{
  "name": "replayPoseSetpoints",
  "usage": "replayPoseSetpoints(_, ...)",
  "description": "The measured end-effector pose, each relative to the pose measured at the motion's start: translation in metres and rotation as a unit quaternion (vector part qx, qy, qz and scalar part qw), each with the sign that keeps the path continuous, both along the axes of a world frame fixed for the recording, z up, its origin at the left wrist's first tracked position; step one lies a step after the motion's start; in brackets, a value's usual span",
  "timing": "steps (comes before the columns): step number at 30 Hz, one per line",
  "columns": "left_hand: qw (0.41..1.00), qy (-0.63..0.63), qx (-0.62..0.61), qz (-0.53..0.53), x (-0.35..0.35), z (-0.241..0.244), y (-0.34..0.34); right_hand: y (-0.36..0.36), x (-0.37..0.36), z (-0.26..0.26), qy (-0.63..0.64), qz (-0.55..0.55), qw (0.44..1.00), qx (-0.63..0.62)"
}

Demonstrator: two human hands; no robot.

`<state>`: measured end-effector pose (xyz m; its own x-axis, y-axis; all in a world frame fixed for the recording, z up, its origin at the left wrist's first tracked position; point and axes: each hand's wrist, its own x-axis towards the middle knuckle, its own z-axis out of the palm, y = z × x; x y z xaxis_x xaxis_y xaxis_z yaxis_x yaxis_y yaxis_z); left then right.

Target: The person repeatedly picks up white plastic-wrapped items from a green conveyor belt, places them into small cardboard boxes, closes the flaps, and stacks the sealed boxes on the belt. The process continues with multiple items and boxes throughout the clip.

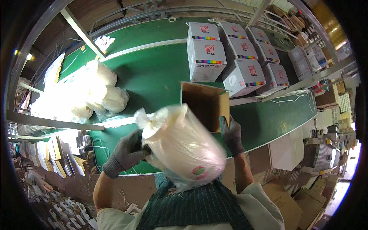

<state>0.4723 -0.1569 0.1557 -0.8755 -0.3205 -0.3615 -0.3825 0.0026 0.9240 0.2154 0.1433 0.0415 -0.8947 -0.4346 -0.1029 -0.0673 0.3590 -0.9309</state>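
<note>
My left hand (129, 152), in a grey knitted glove, grips a plastic-wrapped white vacuum flask (184, 146) near its tied end; the fingertips are partly hidden behind it. The flask is tilted, slightly blurred, and bears a pink and green print. My right hand (232, 133), gloved too, holds the edge of an open cardboard box (224, 110), thumb on one side of the wall. The box's dark mouth faces me, just beyond the flask, which overlaps part of it in the view.
Several closed printed boxes (209, 51) stand in rows on the green table (155, 74). Several wrapped flasks (115, 99) lie at left, partly washed out by glare. Flattened cartons (54, 153) line the lower left. A metal frame post (83, 33) rises from the table.
</note>
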Motion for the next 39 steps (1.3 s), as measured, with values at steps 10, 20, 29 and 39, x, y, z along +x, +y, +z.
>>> replayPoseSetpoints(10,0.846,0.220,-0.455,-0.171,-0.108,0.019,0.006,0.005,-0.011,0.005,0.085,0.133,0.984,0.077)
replayPoseSetpoints(20,0.882,0.207,-0.424,-0.011,-0.092,-0.061,0.002,0.005,0.008,0.015,0.078,0.161,0.981,0.076)
replayPoseSetpoints(29,0.934,0.201,-0.234,0.181,-0.133,-0.170,0.057,-0.010,0.035,-0.026,0.391,0.335,0.848,0.125)
replayPoseSetpoints(39,0.808,0.108,-0.498,-0.297,-0.038,-0.095,0.027,0.021,-0.013,-0.061,-0.280,0.324,0.904,-0.021)
